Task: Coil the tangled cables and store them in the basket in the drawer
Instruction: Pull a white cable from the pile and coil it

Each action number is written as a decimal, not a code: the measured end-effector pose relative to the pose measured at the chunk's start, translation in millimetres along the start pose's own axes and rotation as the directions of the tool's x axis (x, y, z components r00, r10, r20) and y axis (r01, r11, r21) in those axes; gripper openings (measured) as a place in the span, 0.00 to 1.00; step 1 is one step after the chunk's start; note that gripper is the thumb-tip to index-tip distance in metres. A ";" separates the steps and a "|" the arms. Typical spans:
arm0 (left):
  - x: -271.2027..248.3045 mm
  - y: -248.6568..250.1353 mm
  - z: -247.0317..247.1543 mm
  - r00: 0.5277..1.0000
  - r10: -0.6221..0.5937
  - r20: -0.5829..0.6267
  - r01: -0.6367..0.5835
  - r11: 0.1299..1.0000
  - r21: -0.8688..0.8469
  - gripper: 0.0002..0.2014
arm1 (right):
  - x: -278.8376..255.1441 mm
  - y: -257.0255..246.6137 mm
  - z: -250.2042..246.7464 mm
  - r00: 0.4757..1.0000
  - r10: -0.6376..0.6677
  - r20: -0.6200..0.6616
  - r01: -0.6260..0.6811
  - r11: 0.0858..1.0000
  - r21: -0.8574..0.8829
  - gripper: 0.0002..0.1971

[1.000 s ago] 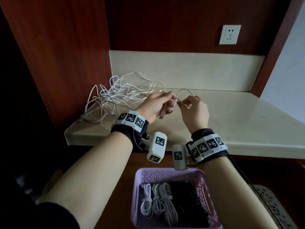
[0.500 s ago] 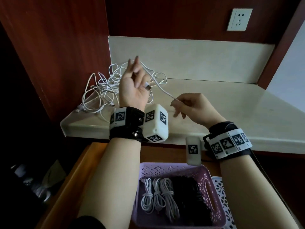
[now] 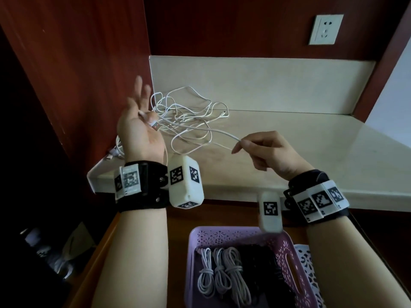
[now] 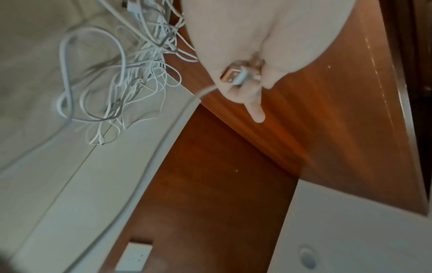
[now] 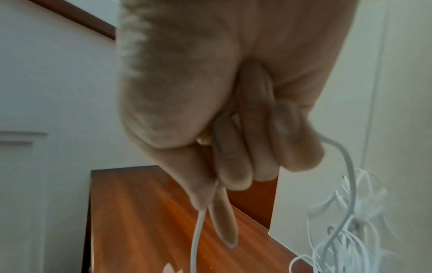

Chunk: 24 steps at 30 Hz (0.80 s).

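Note:
A tangle of white cables [image 3: 184,112] lies on the pale counter [image 3: 289,152] by the left wall, and shows again as the pile [image 4: 121,79]. My left hand [image 3: 146,116] is raised palm up with its fingers stretched, and its thumb pins a USB plug [image 4: 233,75] of one white cable. That cable [image 3: 213,131] runs right to my right hand [image 3: 241,144], which pinches it between thumb and forefinger [image 5: 222,212]. Below, a purple basket [image 3: 193,252] holds coiled white cables [image 3: 222,272] and black ones [image 3: 264,270].
The basket sits in an open wooden drawer [image 3: 104,252] under the counter's edge. A white lace-patterned basket [image 3: 309,263] stands to its right. Red-brown wood panels [image 3: 89,63] close the left and back. A wall socket [image 3: 325,30] is at the upper right.
The hands have moved apart. My left hand turned palm up and rose to the left with the plug, while my right hand drew the cable out to the right.

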<state>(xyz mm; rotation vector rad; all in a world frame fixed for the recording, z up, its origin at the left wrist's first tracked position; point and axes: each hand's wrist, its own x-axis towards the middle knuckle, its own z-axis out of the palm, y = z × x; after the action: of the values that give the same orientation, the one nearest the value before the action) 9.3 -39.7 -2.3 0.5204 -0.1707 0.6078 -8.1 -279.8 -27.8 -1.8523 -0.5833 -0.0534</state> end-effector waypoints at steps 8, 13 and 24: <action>-3.2 -12.0 1.7 0.999 -0.036 0.035 0.022 0.940 0.340 0.07 | -4.1 -21.0 0.2 0.992 -0.020 0.126 0.064 0.934 -0.351 0.06; -17.2 -21.9 7.7 0.957 -0.194 0.216 -0.002 0.740 0.673 0.06 | -9.6 -27.0 -11.7 0.986 -0.139 -0.089 0.108 0.951 -0.291 0.07; -74.4 -23.1 40.2 0.594 -0.653 0.470 -0.208 0.440 0.874 0.18 | -8.2 -33.2 -22.1 0.653 -0.384 -0.653 0.307 0.922 -0.235 0.10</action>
<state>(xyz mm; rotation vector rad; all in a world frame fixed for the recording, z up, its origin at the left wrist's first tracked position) -37.6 -113.6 0.1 1.8635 -0.6192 0.0306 -23.8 -294.7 6.8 -1.6236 -0.3883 -1.0196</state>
